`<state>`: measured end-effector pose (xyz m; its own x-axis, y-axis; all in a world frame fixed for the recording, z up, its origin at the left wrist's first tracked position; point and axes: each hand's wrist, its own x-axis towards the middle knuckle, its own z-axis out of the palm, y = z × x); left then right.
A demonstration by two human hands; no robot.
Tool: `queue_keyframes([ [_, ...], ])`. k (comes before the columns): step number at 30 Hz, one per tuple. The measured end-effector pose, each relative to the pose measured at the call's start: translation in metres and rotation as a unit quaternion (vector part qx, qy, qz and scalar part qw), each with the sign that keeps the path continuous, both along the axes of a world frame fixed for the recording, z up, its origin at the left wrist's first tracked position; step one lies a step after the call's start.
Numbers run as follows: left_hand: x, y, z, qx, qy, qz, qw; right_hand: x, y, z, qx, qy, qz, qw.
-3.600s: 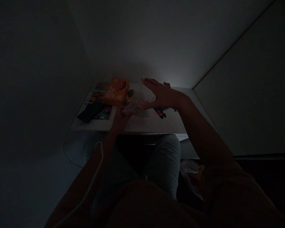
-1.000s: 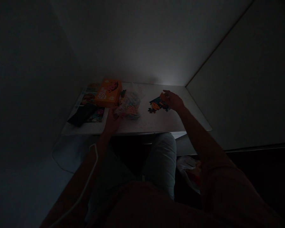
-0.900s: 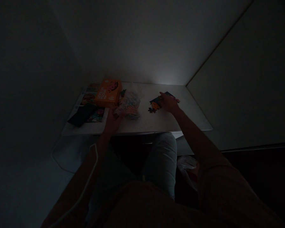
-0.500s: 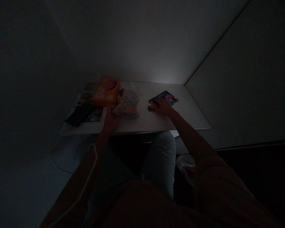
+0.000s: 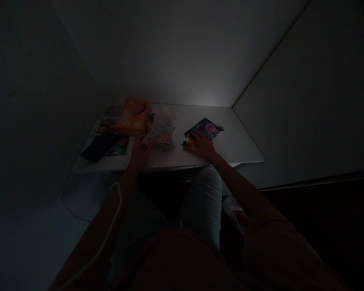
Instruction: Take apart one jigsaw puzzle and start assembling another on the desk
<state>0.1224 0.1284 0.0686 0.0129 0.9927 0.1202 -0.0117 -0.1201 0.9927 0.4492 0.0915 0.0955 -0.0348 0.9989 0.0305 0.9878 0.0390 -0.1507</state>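
A partly joined jigsaw puzzle (image 5: 210, 127) with dark blue, pink and orange parts lies on the white table (image 5: 239, 147). My right hand (image 5: 202, 144) rests on its near edge with the fingers spread. Left of the puzzle is a clear plastic bag (image 5: 164, 131) with puzzle pieces inside. My left hand (image 5: 141, 149) grips the bag's near left corner, fingers curled round the plastic. An orange box (image 5: 133, 118) stands just behind that hand, touching the left side of the bag area.
On the table's left lie a printed picture sheet (image 5: 121, 147) and a dark object (image 5: 99, 146) partly over it. Walls rise behind the table and at its sides. A plastic bag (image 5: 235, 210) is below, right of my knee. A pale cable (image 5: 109, 234) runs along my left arm.
My right hand has moved slightly nearer to me, and its fingers have spread over the puzzle, uncovering more of it. My left hand stays at the bag. The view has shifted slightly.
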Motion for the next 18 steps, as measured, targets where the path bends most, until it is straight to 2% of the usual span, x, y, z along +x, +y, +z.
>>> queue_keyframes([
  [6, -0.001, -0.003, 0.001, 0.015, 0.005, -0.008, 1.000, 0.002, -0.002, 0.004, 0.020, 0.040, 0.026, 0.999],
  [11, 0.000, -0.005, 0.006, 0.054, 0.021, -0.015, 0.998, 0.001, -0.006, 0.006, 0.003, 0.042, 0.040, 0.998],
  [14, -0.001, -0.005, 0.007, 0.072, 0.033, -0.015, 0.997, 0.002, -0.006, -0.001, 0.035, 0.056, 0.042, 0.997],
  [18, -0.001, -0.002, 0.003, 0.053, 0.053, 0.012, 0.997, 0.010, -0.003, -0.017, 0.112, 0.101, 0.065, 0.986],
])
